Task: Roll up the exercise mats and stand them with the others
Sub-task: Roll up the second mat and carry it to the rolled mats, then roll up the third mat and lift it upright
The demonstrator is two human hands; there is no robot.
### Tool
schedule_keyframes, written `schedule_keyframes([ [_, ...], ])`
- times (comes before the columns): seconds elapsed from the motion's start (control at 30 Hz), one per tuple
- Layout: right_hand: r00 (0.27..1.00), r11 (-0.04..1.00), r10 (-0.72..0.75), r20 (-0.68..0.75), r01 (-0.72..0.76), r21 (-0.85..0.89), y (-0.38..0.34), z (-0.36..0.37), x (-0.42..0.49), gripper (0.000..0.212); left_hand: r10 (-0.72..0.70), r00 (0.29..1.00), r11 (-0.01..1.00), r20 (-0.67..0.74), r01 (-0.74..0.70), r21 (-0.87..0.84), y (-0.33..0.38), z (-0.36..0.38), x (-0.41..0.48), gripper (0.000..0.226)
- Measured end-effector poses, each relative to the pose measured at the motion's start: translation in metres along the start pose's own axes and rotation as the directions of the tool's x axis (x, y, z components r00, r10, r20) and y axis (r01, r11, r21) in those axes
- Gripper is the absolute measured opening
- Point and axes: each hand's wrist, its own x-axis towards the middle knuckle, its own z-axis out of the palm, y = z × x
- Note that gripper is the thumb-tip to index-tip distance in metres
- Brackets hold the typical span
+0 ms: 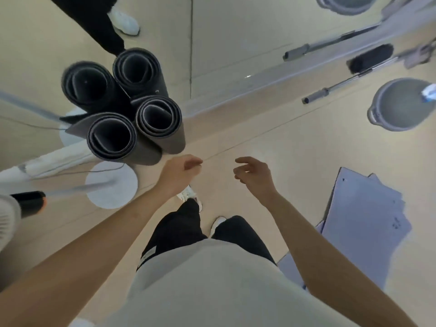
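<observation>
Two dark grey rolled mats stand on end against a mirror wall: the nearer one [111, 136] at the left and another [159, 119] to its right. Behind them the mirror repeats the pair. My left hand [180, 172] hangs just right of the rolls with loosely curled fingers, holding nothing and touching no mat. My right hand [253, 174] floats further right, also relaxed and holding nothing. Flat pale purple mats [363, 223] lie stacked on the floor at the right, unrolled.
A white round stand base [111, 185] with a pole and cable sits left of my feet. A grey bucket [401, 103], a long-handled brush [370, 57] and a bar [335, 89] lie by the mirror at the right. Another person's leg and shoe [125, 20] show at the top.
</observation>
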Motion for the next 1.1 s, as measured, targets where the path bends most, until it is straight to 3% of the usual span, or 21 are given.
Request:
schedule_keyframes([
  [0.1, 0.999, 1.000, -0.015, -0.041, 0.015, -0.006, 0.043, -0.025, -0.055, 0.023, 0.059, 0.998, 0.997, 0.039, -0.057, -0.045, 0.024, 0.029, -0.034, 0.021],
  [0.27, 0.990, 0.996, -0.013, -0.140, 0.024, 0.081, 0.129, -0.062, -0.141, 0.022, 0.138, 0.971, 0.988, 0.193, -0.149, 0.045, 0.035, 0.105, -0.098, 0.031],
  [0.47, 0.923, 0.953, 0.124, -0.365, -0.007, 0.304, 0.273, -0.095, -0.272, 0.022, 0.145, 0.912, 0.963, 0.384, -0.219, 0.159, 0.022, 0.235, -0.198, 0.023],
  [0.63, 0.790, 0.866, 0.345, -0.507, -0.059, 0.497, 0.396, -0.094, -0.400, 0.021, 0.112, 0.852, 0.943, 0.512, -0.254, 0.215, 0.005, 0.340, -0.290, 0.018],
  [0.8, 0.625, 0.751, 0.523, -0.580, -0.016, 0.660, 0.492, -0.078, -0.492, 0.021, 0.034, 0.658, 0.819, 0.752, -0.450, 0.356, -0.004, 0.421, -0.361, 0.019],
  [0.93, 0.501, 0.633, 0.652, -0.569, 0.054, 0.773, 0.552, -0.071, -0.540, 0.017, -0.045, 0.542, 0.686, 0.839, -0.594, 0.420, -0.003, 0.489, -0.395, 0.021],
  [1.1, 0.397, 0.535, 0.763, -0.510, 0.054, 0.843, 0.629, -0.093, -0.594, 0.021, -0.126, 0.472, 0.647, 0.873, -0.628, 0.432, -0.004, 0.595, -0.423, 0.023],
])
